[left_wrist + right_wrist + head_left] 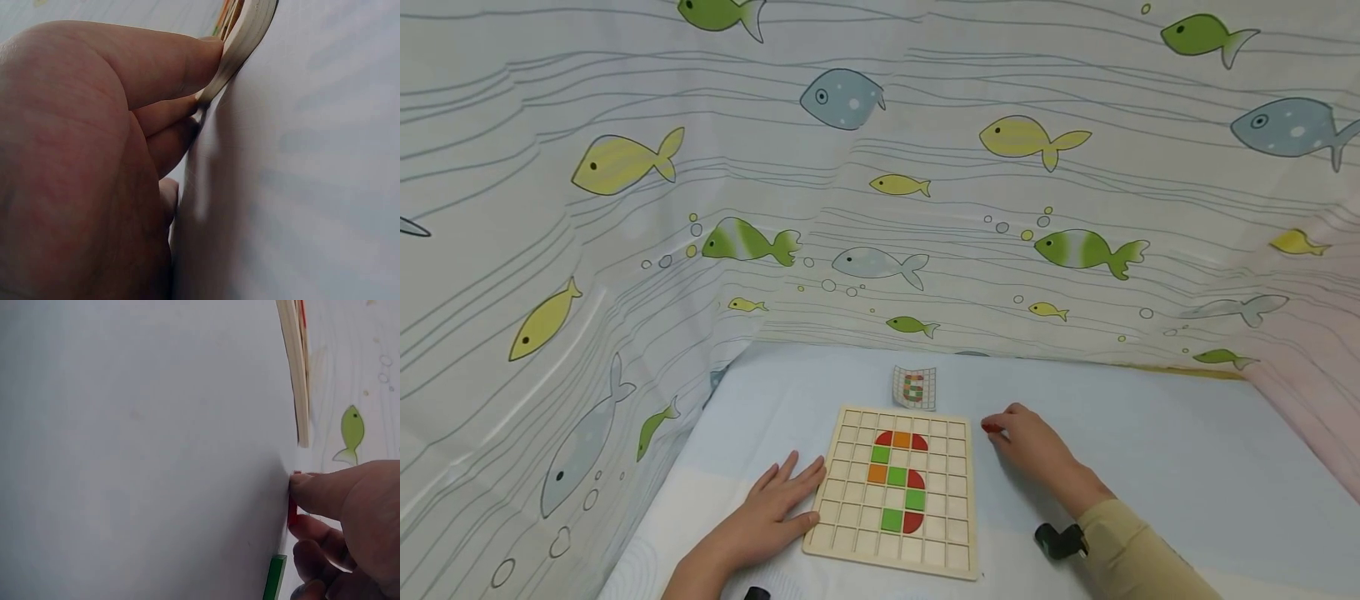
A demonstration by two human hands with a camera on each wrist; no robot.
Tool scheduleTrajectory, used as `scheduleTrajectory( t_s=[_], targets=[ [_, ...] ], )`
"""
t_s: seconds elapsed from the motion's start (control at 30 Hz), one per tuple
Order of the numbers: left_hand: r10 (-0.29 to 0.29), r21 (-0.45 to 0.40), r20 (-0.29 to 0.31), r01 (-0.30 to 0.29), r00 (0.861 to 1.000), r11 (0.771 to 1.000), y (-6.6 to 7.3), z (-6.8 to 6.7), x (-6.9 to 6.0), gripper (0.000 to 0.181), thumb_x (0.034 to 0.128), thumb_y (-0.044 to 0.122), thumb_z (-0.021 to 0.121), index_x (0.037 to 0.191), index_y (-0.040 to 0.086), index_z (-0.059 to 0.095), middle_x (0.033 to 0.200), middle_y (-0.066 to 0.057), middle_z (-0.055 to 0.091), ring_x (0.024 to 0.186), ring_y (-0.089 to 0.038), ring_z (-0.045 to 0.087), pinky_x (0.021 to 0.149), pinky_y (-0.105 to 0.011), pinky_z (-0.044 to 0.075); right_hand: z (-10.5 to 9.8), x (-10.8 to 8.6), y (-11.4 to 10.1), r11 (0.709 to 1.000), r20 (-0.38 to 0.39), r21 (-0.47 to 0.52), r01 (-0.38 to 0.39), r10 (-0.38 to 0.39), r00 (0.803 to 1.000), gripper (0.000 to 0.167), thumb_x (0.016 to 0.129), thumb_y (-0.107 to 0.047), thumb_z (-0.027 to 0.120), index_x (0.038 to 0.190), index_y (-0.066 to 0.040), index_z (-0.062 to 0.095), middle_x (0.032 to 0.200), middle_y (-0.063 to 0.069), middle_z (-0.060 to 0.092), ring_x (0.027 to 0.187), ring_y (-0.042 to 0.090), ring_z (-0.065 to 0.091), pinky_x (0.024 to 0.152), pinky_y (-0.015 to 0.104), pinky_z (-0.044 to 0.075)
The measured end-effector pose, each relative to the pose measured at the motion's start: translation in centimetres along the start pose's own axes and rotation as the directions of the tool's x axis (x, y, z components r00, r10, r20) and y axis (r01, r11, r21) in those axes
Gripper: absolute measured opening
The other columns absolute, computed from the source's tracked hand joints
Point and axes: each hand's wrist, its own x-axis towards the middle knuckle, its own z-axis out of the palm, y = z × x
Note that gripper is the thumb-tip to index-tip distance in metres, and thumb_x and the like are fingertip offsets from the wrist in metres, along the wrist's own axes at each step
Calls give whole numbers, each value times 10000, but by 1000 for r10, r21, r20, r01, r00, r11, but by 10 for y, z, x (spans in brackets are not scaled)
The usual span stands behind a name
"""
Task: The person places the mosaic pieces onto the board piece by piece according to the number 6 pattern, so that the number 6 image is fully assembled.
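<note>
A wooden grid board point(850, 504) lies on the table with red, orange and green pieces point(897, 476) set in a curving pattern. My left hand point(765, 514) rests against the board's left edge, fingers extended. In the left wrist view, the thumb point(169, 65) touches the board's rim point(247, 44). Beyond the board's upper right corner, my right hand point(1030, 439) pinches a small red piece point(992, 426) between thumb and fingers. That red piece point(292, 511) is at the table surface in the right wrist view, and a green piece point(274, 578) lies close to the fingers.
A small card point(914, 388) with a coloured grid pattern lies just behind the board. Fish-printed sheeting point(880, 217) rises around the pale table point(1150, 467). A black device point(1060, 540) sits at the right wrist, and another point(757, 593) shows near the left wrist.
</note>
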Motion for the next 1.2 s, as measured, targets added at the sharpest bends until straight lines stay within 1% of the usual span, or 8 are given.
scheduleTrajectory(
  t_s=[0.13,0.3,0.43,0.57,0.67,0.73,0.97,1.2],
  targets=[
    [1,9,-3,-1,1000,1000,0,0,1,620,994,380,571,1517,91,402,1599,-12,280,1492,-360,52,1152,-525,4,2,-1,0,999,-12,18,42,-42,999,197,884,-11,711,1041,-119,763,978,24,630,930,216,623,830,409,537],
    [6,15,-8,-6,1000,1000,-1,1,1,618,996,379,567,1516,88,404,1600,-13,278,1493,-359,52,1152,-517,3,2,-2,-1,996,-21,41,76,-75,997,225,861,63,687,956,-126,765,1000,17,660,988,236,634,887,431,525],
    [10,14,-10,-10,1000,1000,-3,2,1,621,996,386,566,1517,88,403,1600,-12,278,1493,-357,52,1151,-516,0,2,-5,0,995,-28,39,95,-93,995,224,837,64,685,945,-117,762,1000,21,659,982,237,634,884,435,525],
    [12,14,-13,-12,1000,1000,-4,3,1,622,996,388,566,1516,87,403,1599,-8,279,1492,-358,56,1150,-521,0,1,-9,1,996,-45,31,78,-77,996,190,844,-50,737,1028,-94,755,1007,36,647,955,229,629,857,429,531],
    [15,17,-17,-15,1000,1000,-4,3,1,622,996,390,565,1516,88,404,1598,-8,282,1491,-363,59,1149,-534,5,0,-10,1,998,-46,30,52,-51,998,244,852,-152,772,1086,-89,746,1014,38,641,948,225,624,851,430,531],
    [18,18,-16,-18,1000,1000,-5,3,1,622,996,389,563,1516,87,403,1597,-12,282,1490,-367,60,1148,-539,7,0,-10,1,998,-40,32,48,-47,998,253,856,-179,778,1091,-91,747,1009,29,642,945,219,623,850,425,530],
    [24,13,-11,-24,1000,1000,-4,3,1,621,997,383,562,1515,81,402,1598,-26,282,1488,-375,57,1143,-543,7,1,-8,2,998,-27,42,50,-49,998,192,871,-143,766,1058,-101,758,992,0,656,949,204,631,855,412,527],
    [24,15,-10,-24,1000,1000,-5,2,1,621,997,384,563,1516,83,402,1598,-27,284,1489,-373,57,1144,-538,7,1,-8,3,998,-6,64,-16,17,1000,264,862,-134,768,1118,-76,739,1025,42,675,991,244,644,867,434,532]
  ],
)
